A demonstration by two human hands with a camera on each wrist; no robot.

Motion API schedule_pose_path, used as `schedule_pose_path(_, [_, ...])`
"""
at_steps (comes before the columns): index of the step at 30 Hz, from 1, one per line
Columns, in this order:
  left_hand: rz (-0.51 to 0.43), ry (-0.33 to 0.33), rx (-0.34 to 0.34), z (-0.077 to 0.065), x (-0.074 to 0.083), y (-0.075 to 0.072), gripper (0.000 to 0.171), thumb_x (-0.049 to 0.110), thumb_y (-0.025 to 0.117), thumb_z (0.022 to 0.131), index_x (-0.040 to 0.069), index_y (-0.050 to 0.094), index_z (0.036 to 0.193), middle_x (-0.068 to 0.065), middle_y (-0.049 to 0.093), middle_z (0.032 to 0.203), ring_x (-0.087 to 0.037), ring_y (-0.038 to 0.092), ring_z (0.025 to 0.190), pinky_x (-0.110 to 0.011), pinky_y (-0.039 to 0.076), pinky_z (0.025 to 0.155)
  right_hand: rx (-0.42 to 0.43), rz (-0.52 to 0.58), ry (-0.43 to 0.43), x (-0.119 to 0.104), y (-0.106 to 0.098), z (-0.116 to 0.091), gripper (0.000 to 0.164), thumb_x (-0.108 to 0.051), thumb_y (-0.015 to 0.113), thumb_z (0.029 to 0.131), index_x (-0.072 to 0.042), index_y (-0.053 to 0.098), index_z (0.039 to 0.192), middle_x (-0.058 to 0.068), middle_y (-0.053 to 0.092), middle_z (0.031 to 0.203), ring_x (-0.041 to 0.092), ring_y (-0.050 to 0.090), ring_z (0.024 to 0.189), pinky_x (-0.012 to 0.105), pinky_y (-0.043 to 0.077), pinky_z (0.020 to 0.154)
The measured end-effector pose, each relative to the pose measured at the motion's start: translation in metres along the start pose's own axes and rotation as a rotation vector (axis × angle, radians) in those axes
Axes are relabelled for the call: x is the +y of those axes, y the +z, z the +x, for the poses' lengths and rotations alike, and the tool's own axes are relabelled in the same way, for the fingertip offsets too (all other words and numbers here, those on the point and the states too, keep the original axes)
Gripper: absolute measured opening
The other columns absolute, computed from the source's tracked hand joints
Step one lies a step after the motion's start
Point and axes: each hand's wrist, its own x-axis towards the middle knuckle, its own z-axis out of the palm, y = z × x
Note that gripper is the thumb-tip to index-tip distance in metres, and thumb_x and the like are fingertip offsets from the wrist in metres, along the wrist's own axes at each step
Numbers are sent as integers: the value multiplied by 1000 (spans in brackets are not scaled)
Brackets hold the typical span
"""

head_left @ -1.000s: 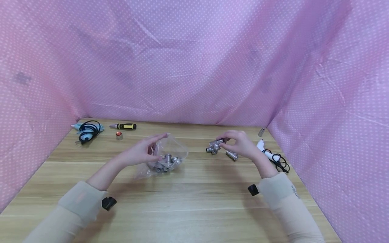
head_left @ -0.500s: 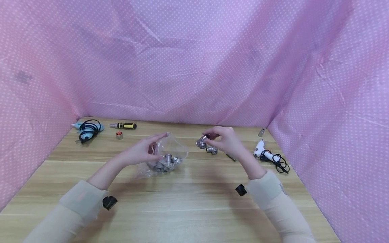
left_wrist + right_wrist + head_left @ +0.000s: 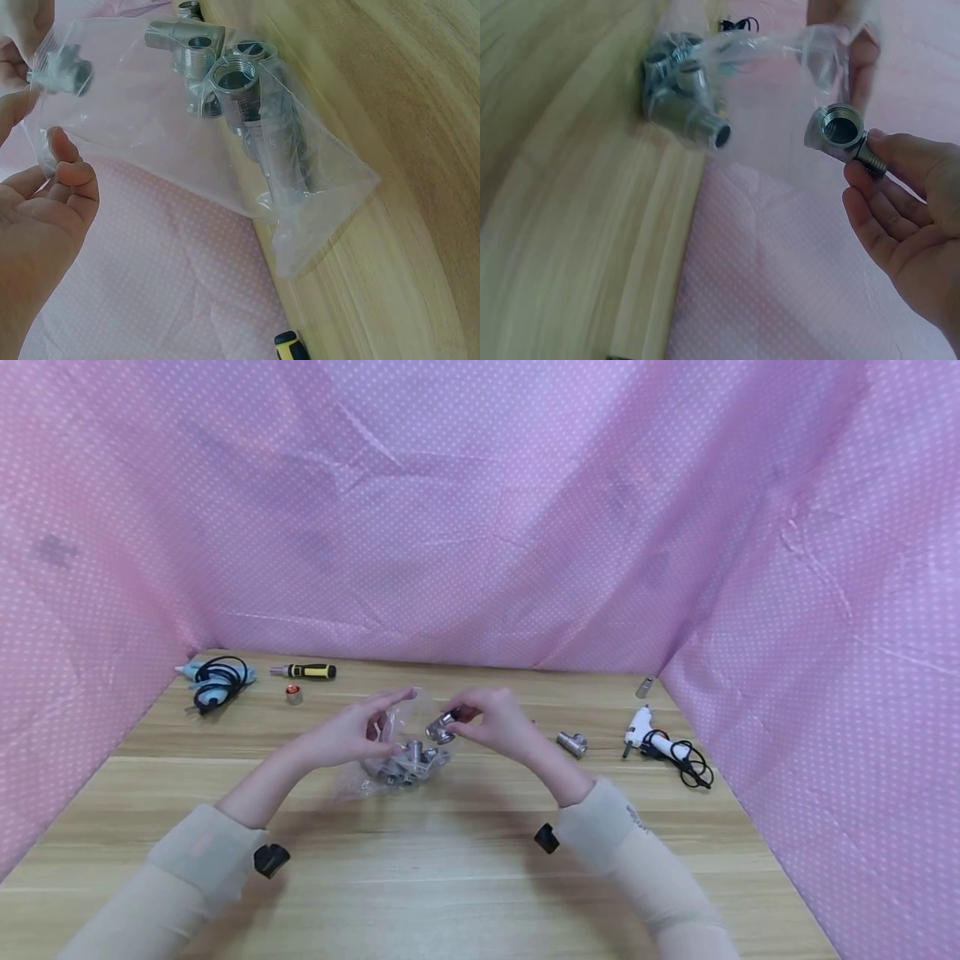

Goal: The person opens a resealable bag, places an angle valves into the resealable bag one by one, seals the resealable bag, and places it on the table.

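My left hand [image 3: 348, 737] pinches the rim of a clear plastic bag [image 3: 150, 142] and keeps its mouth spread. Several silver threaded pipe fittings [image 3: 236, 82] lie in the bottom of the bag, on the table. At the bag's mouth, my right hand [image 3: 493, 720] pinches one metal tee pipe fitting [image 3: 844, 133] by its narrower threaded end, between thumb and fingers. The wide threaded opening of this tee shows in the right wrist view. Another tee fitting [image 3: 573, 743] lies on the table to the right of my right hand.
At the right are a white glue gun [image 3: 652, 735] with a black cord and a small metal piece [image 3: 645, 687]. A blue glue gun [image 3: 217, 681], a yellow-black screwdriver [image 3: 306, 671] and a short metal cylinder [image 3: 294, 694] lie back left. Pink dotted cloth [image 3: 480, 527] surrounds the table.
My right hand has picked up a tee fitting from the table at the right and carried it left to the bag's mouth. My left hand and the bag have stayed in place.
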Motion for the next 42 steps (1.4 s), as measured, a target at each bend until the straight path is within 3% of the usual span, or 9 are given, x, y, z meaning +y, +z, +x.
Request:
schedule_pose_path(7, [-15,13,4,-1,-1,2,86,14,75,78,14,27,150,-3,52,77,-13,50,65,-24,47,57,-99,-44,-37,-2,30,5,22,-9,74,80,-4,69,101,6,71,94,11,65,74,16,52,67])
schedule_pose_path(12, [-16,16,-1,-1,1,4,86,15,75,79,14,26,150,-3,53,77,-14,50,66,-24,48,58,-121,-20,-29,-1,35,3,22,-6,72,81,-2,69,103,9,70,96,13,66,77,16,53,67])
schedule_pose_path(21, [-18,-6,-21,0,2,5,86,15,74,80,15,25,150,-3,53,78,-15,50,66,-25,48,58,-43,-34,-69,-1,5,-5,27,-11,73,82,-5,67,107,6,69,104,16,65,87,27,54,79])
schedule_pose_path(28, [-29,-14,-30,1,2,5,88,17,74,79,16,23,151,-3,53,78,-15,50,65,-25,48,58,39,-39,-66,10,-23,-18,32,-13,76,79,-7,67,109,4,67,110,19,62,99,32,49,89])
schedule_pose_path(34, [-15,-7,-18,0,0,5,88,17,74,79,15,24,151,-3,53,79,-15,49,66,-24,48,58,77,-47,-18,28,-40,-31,41,-18,78,78,-10,65,116,3,64,118,18,56,113,33,43,100])
schedule_pose_path(42, [-12,-2,-4,-1,-1,6,87,16,74,79,12,25,150,-4,52,81,-15,49,66,-24,48,57,39,-7,119,54,-52,-51,47,-15,78,77,-10,62,121,4,60,126,21,51,121,40,38,105])
